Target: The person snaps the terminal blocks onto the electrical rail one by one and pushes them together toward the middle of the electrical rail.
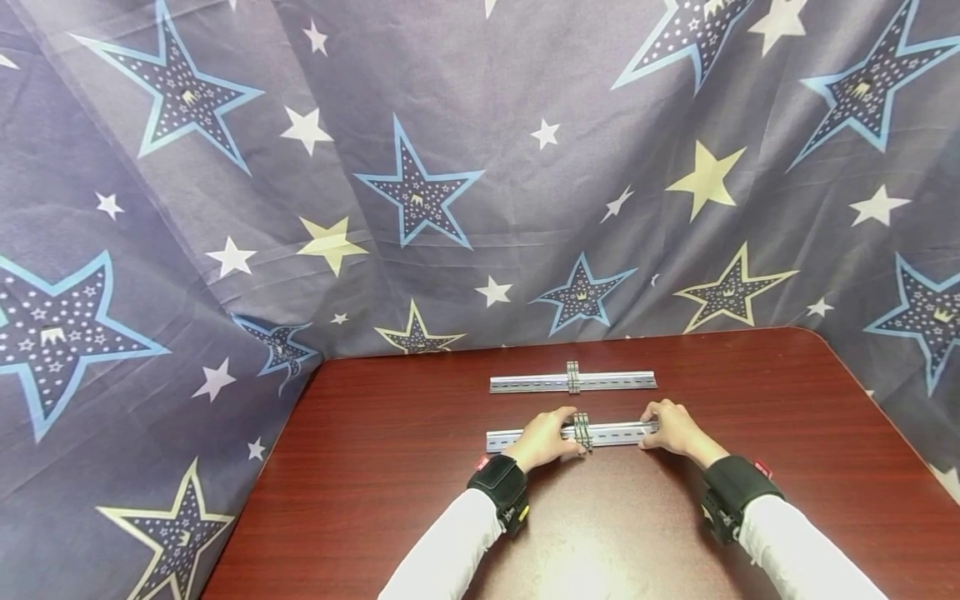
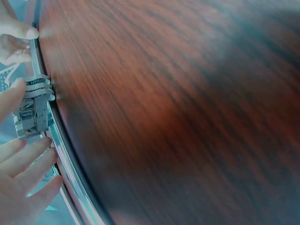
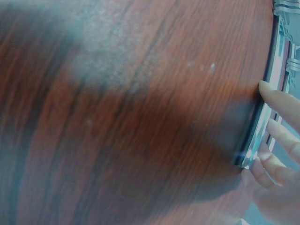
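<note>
Rail (image 1: 615, 433), near one: rigid metal, likely light and slick. Left hand (image 1: 543, 439) pinches clips (image 1: 582, 432) mid-rail; right hand (image 1: 675, 427) grips its right end.

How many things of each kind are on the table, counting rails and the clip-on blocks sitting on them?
Metal rails: 2, the near rail under both hands and the far rail.
Block clusters: 2, the near cluster and the far cluster.
Total: 4.

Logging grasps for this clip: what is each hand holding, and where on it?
Both hold the near rail: the left hand at the clips mid-rail, the right hand at its right end.
</note>
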Motion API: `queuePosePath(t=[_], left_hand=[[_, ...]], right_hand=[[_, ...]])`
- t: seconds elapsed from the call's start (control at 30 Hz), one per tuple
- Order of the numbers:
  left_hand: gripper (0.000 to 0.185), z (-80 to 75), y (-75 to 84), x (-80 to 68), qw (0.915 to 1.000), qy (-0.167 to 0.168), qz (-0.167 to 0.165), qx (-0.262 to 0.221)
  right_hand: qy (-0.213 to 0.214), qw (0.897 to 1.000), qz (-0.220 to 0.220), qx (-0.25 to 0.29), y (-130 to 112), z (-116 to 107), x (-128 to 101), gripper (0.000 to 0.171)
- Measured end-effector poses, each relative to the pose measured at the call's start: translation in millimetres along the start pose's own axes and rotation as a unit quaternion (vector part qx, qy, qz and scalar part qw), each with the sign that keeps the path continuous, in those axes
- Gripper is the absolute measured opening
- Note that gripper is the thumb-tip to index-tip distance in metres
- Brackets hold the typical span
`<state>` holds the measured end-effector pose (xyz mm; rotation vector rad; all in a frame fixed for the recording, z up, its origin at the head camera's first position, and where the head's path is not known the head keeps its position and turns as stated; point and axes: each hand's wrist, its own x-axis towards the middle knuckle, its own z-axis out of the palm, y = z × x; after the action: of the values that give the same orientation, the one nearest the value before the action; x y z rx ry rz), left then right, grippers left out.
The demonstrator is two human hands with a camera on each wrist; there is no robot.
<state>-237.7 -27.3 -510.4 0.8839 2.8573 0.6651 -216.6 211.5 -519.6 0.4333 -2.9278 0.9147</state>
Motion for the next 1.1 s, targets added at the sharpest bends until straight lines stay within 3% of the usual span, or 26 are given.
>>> queuePosePath(t=[0.3,0.5,0.83,1.1], left_hand=[[0.058,-12.9,-17.2,-10.4,0.9989,-0.004,0.013,0.044],[0.049,-20.5,-31.2,-23.9,0.9970,0.006,0.008,0.077],[0.047,-21.7,-46.9,-40.8,0.9922,0.033,-0.026,0.118],[0.031,-21.4,-51.8,-44.3,0.9906,0.050,-0.026,0.124]], right_hand=[[-0.011,1.000,-0.013,-0.021,-1.9,-2.0,1.1,0.033],[-0.018,0.999,0.011,-0.029,-3.0,-1.1,1.3,0.034],[-0.004,0.999,0.015,-0.035,-2.6,3.8,-2.1,0.038],[0.012,0.999,0.002,-0.053,-2.3,7.2,-3.5,0.034]])
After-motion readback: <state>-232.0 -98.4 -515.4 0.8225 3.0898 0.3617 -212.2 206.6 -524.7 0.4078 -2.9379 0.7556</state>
